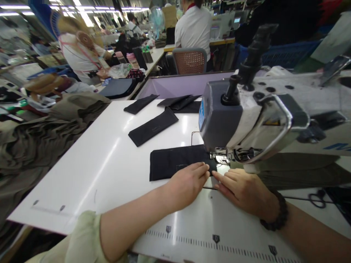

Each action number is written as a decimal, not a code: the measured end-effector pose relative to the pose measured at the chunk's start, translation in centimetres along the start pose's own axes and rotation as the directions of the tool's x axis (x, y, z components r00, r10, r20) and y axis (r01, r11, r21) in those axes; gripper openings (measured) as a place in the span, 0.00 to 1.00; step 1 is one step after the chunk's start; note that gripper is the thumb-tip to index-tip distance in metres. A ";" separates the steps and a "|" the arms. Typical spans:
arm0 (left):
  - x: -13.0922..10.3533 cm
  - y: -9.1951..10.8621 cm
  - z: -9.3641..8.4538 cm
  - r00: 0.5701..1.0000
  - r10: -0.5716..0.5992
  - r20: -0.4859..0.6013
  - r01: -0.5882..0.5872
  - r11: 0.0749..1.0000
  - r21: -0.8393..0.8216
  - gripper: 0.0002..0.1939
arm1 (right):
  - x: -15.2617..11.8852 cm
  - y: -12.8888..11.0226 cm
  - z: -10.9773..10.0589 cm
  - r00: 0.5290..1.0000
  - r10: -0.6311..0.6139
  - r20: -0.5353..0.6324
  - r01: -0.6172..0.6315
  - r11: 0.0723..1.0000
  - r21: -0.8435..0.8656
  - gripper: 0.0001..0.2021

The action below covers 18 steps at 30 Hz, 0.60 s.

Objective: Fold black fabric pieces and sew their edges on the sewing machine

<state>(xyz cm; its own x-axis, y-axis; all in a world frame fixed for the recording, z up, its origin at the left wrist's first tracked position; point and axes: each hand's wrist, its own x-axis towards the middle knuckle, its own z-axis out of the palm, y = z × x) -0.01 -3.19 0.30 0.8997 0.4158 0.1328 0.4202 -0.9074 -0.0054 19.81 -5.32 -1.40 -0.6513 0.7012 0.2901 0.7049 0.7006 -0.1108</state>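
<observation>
Black fabric piece (166, 160) lies under left grip (188, 184), touching right grip (246, 191), both unclenched.

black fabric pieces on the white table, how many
At least 5: front piece under the left hand, middle piece beyond it, back-left piece, and, right of that, an overlapping pile of two or more; some may be hidden.

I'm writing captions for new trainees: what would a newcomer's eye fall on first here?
Probably the big sewing machine, filling much of the right side. Below its head, the left hand rests on a black cloth piece, with the right hand close to that piece's right end. More black pieces lie farther back on the white tabletop, and grey-brown cloth is heaped at the left.
</observation>
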 end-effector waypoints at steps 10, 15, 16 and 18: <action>1.8 -3.0 0.2 0.997 -0.078 0.003 0.078 0.995 -0.061 0.11 | -0.1 0.3 0.6 0.992 0.101 0.075 -0.099 0.995 -0.029 0.17; 2.2 -3.7 0.4 0.992 -0.124 0.008 0.124 0.987 -0.105 0.11 | -0.1 0.3 0.7 0.990 0.111 0.091 -0.109 0.994 -0.028 0.18; 2.2 -3.7 0.4 0.992 -0.124 0.014 0.125 0.985 -0.116 0.10 | -0.1 0.3 0.6 0.990 0.112 0.091 -0.110 0.994 -0.028 0.18; 2.3 -3.7 0.4 0.993 -0.118 0.018 0.119 0.984 -0.130 0.10 | -0.1 0.2 0.6 0.991 0.109 0.082 -0.107 0.994 -0.030 0.18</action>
<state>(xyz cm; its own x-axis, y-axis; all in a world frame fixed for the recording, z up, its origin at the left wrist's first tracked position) 0.52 1.11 0.23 0.8459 0.5209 0.1147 0.5055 -0.8516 0.1389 19.89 -5.15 -2.03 -0.5912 0.7820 0.1975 0.7787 0.6172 -0.1129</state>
